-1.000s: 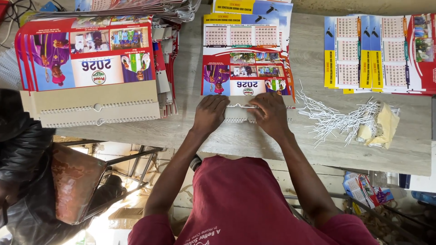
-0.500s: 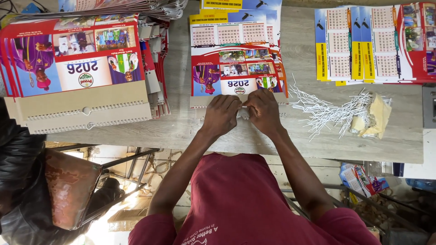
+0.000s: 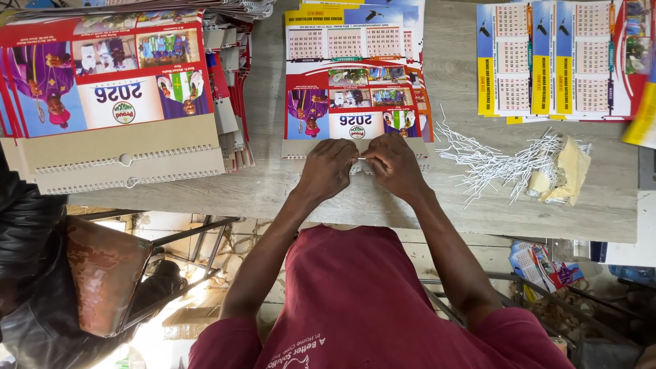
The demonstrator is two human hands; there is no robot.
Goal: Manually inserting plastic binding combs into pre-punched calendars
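A wall calendar (image 3: 355,82) with a red and blue cover lies on the grey wooden table (image 3: 273,188) in front of me. Both hands rest on its near edge, where a cardboard strip with white wire binding runs. My left hand (image 3: 328,169) and my right hand (image 3: 391,164) meet at the middle of that edge and pinch a thin white wire piece (image 3: 360,159) between their fingertips.
A tall stack of bound calendars (image 3: 109,102) lies at the left. Loose white wire hangers (image 3: 492,164) and crumpled yellow paper (image 3: 564,174) lie to the right, with printed calendar sheets (image 3: 553,58) behind them. A rusty metal chair (image 3: 102,273) stands below the table edge.
The view has shifted slightly, so the calendar sits a little higher and nearer the middle. My hands have stayed at the bound edge, fingertips drawing closer together on the wire.
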